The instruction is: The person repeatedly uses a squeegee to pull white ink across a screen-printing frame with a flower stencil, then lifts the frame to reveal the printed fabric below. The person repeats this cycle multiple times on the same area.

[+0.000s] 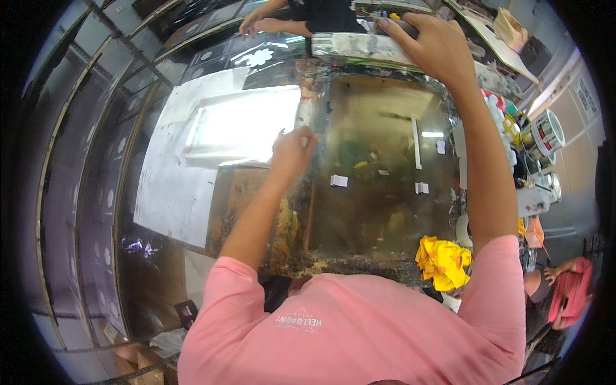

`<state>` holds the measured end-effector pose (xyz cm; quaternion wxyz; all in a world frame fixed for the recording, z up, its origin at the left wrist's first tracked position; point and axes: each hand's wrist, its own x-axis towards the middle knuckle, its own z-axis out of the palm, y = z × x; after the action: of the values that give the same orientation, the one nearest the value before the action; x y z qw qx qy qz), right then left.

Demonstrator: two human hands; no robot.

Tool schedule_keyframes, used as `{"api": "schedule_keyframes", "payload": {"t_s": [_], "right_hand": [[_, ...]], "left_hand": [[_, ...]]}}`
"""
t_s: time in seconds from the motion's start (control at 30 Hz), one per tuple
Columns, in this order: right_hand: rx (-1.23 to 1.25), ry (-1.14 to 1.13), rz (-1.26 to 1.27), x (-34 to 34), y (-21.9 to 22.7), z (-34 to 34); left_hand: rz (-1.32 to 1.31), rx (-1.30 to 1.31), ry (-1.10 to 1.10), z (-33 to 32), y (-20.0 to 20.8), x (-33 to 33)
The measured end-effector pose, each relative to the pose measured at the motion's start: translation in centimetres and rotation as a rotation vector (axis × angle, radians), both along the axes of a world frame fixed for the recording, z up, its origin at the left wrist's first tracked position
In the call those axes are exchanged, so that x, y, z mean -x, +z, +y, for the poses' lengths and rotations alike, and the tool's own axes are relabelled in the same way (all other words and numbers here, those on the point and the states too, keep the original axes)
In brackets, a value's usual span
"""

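Note:
My left hand (294,153) is curled closed at the right edge of a bright, glossy white sheet (247,122), which lies on a larger pale board (170,186). What its fingers pinch is too small and blurred to tell. My right arm reaches far forward, and my right hand (443,51) is closed over a paint-stained pale frame bar (362,48); its fingertips are partly hidden. Between my arms lies a dark, shiny glass-like panel (378,218) with small white paper tabs (339,181) and a thin white strip (416,144) on it.
A crumpled yellow cloth (444,263) lies at the near right corner. Tins (544,136) and containers crowd the right side. A co-worker's hands (260,25) are at the far side. Metal racks (80,160) stand on the left; another person (568,292) is at far right.

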<state>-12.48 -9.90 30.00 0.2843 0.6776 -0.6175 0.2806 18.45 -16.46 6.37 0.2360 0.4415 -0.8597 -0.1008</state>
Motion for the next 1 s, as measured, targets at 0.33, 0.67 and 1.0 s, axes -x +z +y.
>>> {"api": "schedule_keyframes", "payload": {"t_s": [0.33,0.67,1.0], "right_hand": [[-0.014,-0.032,-0.017,-0.3,-0.5,0.9],[-0.045,-0.015,-0.023,0.8,0.3,-0.5],[-0.1,-0.098,-0.051,0.6,1.5,-1.2]], "left_hand": [[-0.336,-0.018,-0.217,10.8,-4.2,8.0],[-0.122,0.048,-0.441,14.5,-6.3,18.5],[-0.09,0.036,-0.532,15.7,-5.9,18.9]]}}
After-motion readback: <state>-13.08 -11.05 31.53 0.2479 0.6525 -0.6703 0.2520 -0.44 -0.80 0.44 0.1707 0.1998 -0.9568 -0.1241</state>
